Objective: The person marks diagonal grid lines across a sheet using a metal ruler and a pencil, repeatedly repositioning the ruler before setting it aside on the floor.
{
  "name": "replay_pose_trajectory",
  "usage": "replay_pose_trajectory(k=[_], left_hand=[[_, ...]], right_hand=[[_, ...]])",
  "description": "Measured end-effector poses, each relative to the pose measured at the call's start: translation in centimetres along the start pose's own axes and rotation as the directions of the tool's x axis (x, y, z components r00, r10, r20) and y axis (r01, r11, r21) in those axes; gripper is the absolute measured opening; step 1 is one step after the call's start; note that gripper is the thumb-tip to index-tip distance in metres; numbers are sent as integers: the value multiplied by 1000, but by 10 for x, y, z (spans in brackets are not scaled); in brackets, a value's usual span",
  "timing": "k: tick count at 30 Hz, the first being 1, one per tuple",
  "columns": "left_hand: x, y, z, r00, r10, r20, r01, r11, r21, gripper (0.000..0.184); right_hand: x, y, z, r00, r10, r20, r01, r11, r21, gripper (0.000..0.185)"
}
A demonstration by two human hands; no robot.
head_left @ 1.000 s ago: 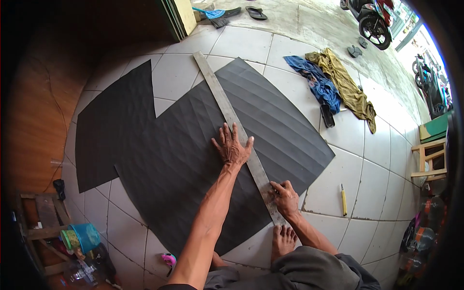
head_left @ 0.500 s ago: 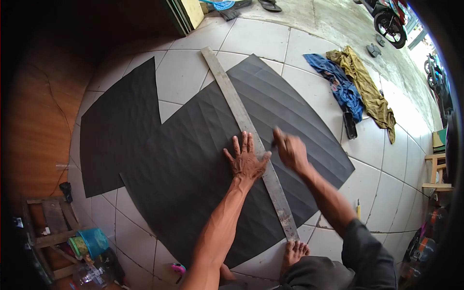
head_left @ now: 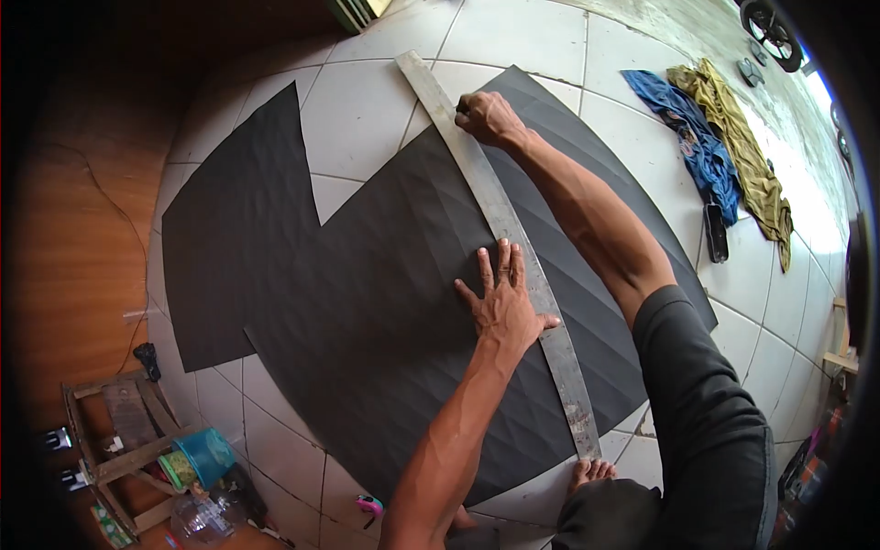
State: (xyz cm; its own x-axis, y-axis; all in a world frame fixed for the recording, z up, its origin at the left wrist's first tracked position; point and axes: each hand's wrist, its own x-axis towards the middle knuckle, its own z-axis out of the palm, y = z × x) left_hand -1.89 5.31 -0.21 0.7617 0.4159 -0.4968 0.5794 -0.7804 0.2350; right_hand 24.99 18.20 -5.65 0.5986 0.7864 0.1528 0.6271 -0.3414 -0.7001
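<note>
Head view: a black sheet (head_left: 394, 321) lies on the floor (head_left: 357, 110), a ruler (head_left: 486, 188) across it. The left hand (head_left: 504, 312) rests on the sheet, 5 fingers spread, thumb on the ruler. Near the ruler's far end, the right hand (head_left: 492, 119) has its fingers curled closed; whether around anything, I cannot tell.

Black sheet (head_left: 394, 312), pale grey ruler (head_left: 484, 186)

A brown panel (head_left: 87, 243) lines the left edge of the white tiled floor (head_left: 527, 35); light brightens its right edge.
</note>
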Motion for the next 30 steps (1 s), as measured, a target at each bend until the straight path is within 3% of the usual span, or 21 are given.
replay_pose_trajectory(k=[2,4,8,10,12,14,16,18,25,27,30], left_hand=[[1,-1,2,1000,6,1,-6,1000,18,137],[5,-2,4,1000,21,-7,-20,999,37,140],[6,-8,6,998,65,-10,-65,998,10,141],[7,-4,4,999,41,-1,-41,997,61,142],[8,-3,5,999,49,4,-50,997,67,142],[9,-4,5,998,64,-1,-64,995,76,142],[10,-1,1,999,37,37,-40,995,95,143],[7,2,-7,996,46,73,-55,991,120,144],[2,-2,-3,997,67,27,-68,996,64,146],[4,-2,-3,998,59,18,-59,998,10,146],[4,-2,-1,999,34,22,-34,999,-8,146]], right_hand=[[-33,6,-12,976,-209,65,214,973,-88,22],[-106,-2,-32,971,-196,140,207,976,-68,19],[-321,-19,-83,955,-127,270,112,991,70,17],[-428,-41,-109,968,-61,242,15,982,189,19],[-510,-60,-130,940,40,339,-74,994,86,13],[-556,-71,-136,934,141,328,-180,979,92,17],[-549,-67,-137,906,202,372,-251,964,89,19],[-504,-51,-123,907,138,397,-181,981,71,20],[-220,-4,-57,980,-136,148,121,987,104,14],[-133,6,-31,977,-202,63,205,978,-36,15],[-25,8,-7,984,-180,10,180,981,-71,25]])
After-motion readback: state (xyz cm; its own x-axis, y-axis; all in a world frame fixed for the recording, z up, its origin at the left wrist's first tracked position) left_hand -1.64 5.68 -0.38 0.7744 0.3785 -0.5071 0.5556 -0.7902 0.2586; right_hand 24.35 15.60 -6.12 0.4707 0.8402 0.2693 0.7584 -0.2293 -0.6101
